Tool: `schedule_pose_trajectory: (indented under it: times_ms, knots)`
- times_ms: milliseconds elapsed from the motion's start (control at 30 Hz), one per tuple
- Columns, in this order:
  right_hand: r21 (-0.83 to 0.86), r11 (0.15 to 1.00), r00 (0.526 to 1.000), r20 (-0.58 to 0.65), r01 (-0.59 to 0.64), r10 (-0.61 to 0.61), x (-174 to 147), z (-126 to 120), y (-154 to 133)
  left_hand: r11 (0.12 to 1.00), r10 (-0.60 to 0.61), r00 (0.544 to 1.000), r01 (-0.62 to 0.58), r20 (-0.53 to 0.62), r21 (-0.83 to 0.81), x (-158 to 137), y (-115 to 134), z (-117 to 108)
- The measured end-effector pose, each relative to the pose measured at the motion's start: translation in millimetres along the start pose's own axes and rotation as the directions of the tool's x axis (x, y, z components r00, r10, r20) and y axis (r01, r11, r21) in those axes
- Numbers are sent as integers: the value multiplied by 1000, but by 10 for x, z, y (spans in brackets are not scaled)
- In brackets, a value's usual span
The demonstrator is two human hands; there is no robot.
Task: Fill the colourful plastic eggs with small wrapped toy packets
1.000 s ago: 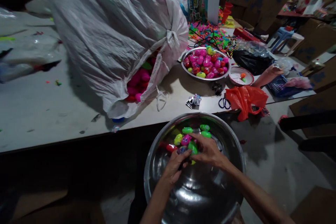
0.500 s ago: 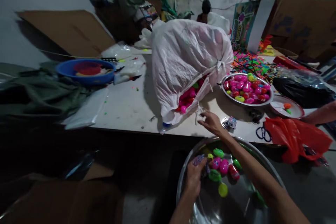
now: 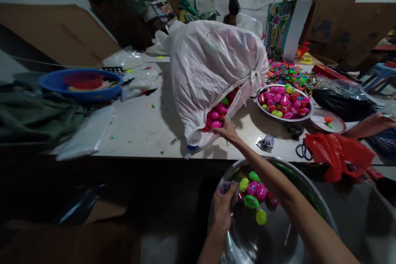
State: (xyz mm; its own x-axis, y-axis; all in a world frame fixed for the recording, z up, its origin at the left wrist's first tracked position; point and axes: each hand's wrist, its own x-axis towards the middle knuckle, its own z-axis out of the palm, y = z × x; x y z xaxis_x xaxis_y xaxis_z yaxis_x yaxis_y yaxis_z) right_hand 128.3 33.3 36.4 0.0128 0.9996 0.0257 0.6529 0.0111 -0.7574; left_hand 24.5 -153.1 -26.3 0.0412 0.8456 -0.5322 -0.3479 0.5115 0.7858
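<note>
A big white woven sack (image 3: 213, 57) lies on the table, its slit mouth showing pink, red and green plastic eggs. My right hand (image 3: 228, 131) is at that mouth, thumb and fingers closed about a pink plastic egg (image 3: 216, 124) at the lower edge. Below the table edge, my left hand (image 3: 222, 208) is over the left side of a large metal basin (image 3: 321, 200). Its fingers are closed on a purple-patterned plastic packet (image 3: 227, 187), partly hidden by them. Beside it in the basin lie several eggs, among them a green one (image 3: 251, 202) and a yellow one (image 3: 261, 216).
A metal bowl of wrapped eggs (image 3: 284, 118) stands right of the sack. Nearby are small printed packets (image 3: 266, 142), scissors (image 3: 304, 152), a red plastic bag (image 3: 340, 154) and a plate (image 3: 335, 128). Another person's arm (image 3: 368, 126) is at right. A blue tub (image 3: 83, 95) stands left.
My right hand has moved left and up from the sack's tie string to the eggs at its mouth. My left hand stays at the basin with the packet. The view has shifted slightly right.
</note>
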Motion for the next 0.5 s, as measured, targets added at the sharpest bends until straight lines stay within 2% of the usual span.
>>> schedule_pose_trajectory:
  times_ms: [33, 100, 167, 233, 300, 367, 433, 500]
  knots:
    - [207, 978, 999, 52, -27, 16, -182, -117, 79, 1000, 1, 1000, -1, -5, -32, 0, 21, 29]
    - [571, 811, 974, 226, -126, -8, -638, -344, 269, 998, -10, 1000, 10, 2, -66, 7, 41, 84]
    - [728, 639, 945, 328, -248, -7, -1146, -508, 469, 998, -5, 1000, 6, 19, -65, 14, 23, 138]
    - [783, 523, 930, 365, -336, 50, -1596, -564, 633, 999, 14, 998, -12, 57, -30, 15, -20, 192]
    - [800, 464, 921, 373, -381, 113, -1903, -523, 744, 998, 45, 993, -50, 113, 41, 7, -63, 247]
    - [813, 428, 919, 351, -394, 179, -2053, -438, 817, 985, 97, 986, -114, 133, 130, -2, -91, 292]
    - [838, 389, 919, 302, -382, 252, -2091, -373, 873, 961, 155, 982, -175, 109, 213, -12, -109, 316]
    - [868, 348, 918, 253, -354, 304, -2084, -361, 918, 943, 164, 979, -192, 122, 270, -26, -128, 317]
